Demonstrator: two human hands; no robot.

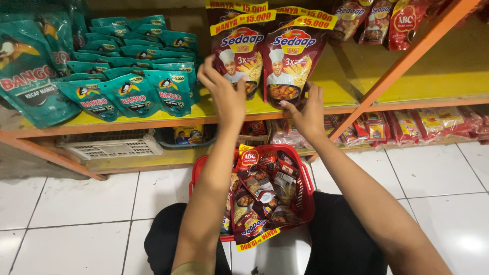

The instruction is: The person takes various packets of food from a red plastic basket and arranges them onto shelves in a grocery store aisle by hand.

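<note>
- Left hand (224,94) is lifted with fingers spread, resting against the left dark-red sauce pouch (239,56) on the yellow shelf (351,84).
- Right hand (307,113) pinches the bottom of the right pouch (290,63).
- Below the hands, the red basket (305,175) holds many pouches yet to be shelved.

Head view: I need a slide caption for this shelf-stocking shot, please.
Both hands, left hand and right hand, set dark red pouches on a yellow shelf above a red basket.

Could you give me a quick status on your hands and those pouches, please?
Left hand and right hand each on an upright dark red pouch on the yellow shelf. Red basket of pouches below. Nothing blocking.
</note>
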